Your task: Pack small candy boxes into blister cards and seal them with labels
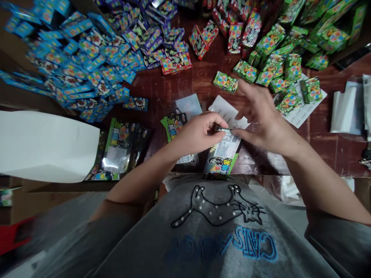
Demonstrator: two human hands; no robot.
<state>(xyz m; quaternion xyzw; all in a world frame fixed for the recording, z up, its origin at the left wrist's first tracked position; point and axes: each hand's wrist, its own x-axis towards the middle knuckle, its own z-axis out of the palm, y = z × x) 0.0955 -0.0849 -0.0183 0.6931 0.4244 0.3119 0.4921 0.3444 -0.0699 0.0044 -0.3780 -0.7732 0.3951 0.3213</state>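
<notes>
Close to my body at the table's front edge, a black and green printed box (222, 158) with a white barcode label stands tilted. My left hand (199, 131) pinches its top edge between thumb and index finger. My right hand (261, 119) hovers over the box's right corner, fingers apart and slightly blurred. Its thumb is at the top edge; whether it touches cannot be made out. A white printed sheet (224, 112) lies just beyond the box, partly hidden by my hands. One small green box (225, 82) lies near my right fingertips.
Blue small boxes (95, 58) pile up at the left, purple ones (145, 34) beside them. Red boxes (234, 36) and green boxes (272, 42) lie at the back right. More black packages (124, 143) and a white curved flap (46, 146) are at the left.
</notes>
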